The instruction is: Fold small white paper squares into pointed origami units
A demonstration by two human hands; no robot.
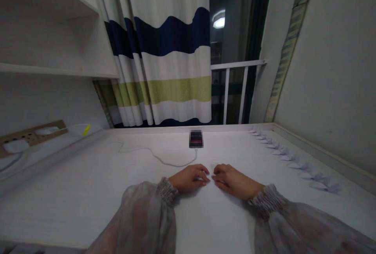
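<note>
My left hand (192,177) rests on the white tabletop (141,214) with its fingers bent and drawn together. Facing it, a small gap away, is my right hand (232,179), its fingertips also curled together. Something small and white (210,175) seems to lie between the fingertips, but it blends into the tabletop and I cannot make it out. Beyond the hands stands a small dark phone-like device (196,139) with a blurred screen. A white cable (164,163) runs from its lower edge to the left.
Several white folded-paper pieces (290,162) stand in a row along the right side. A power strip (32,138) with plugs is at the left wall, near a yellow tag (86,129). A striped curtain (176,62) hangs behind the table's back edge; shelves (58,68) overhang the left.
</note>
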